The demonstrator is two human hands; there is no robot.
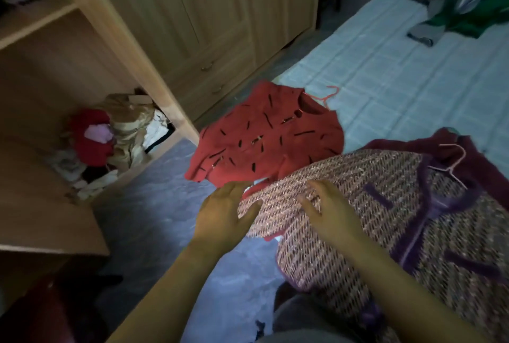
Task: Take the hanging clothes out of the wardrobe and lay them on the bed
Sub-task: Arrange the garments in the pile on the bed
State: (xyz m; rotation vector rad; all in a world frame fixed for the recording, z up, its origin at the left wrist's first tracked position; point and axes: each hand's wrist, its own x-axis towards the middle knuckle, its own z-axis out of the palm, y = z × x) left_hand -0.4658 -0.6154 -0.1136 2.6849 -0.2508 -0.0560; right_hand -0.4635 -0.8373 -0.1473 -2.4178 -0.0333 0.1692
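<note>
A pink tweed jacket (385, 205) with purple trim lies on the bed (399, 72) on a pink hanger (451, 166). Its sleeve hangs over the bed's edge. My left hand (223, 213) touches the sleeve's end with straight fingers. My right hand (327, 210) rests flat on the sleeve. Beyond them a red top (264, 136) with black dashes lies on the bed's edge on a red hanger (327, 96). A dark maroon garment (490, 166) lies under the jacket. The wardrobe (91, 47) stands open at the left.
A pile of folded clothes (110, 144) fills the wardrobe's bottom shelf. Green and grey clothes (462, 3) are heaped at the bed's far end. Closed wooden wardrobe doors (214, 12) stand behind. The blue-grey floor (154, 218) runs between wardrobe and bed.
</note>
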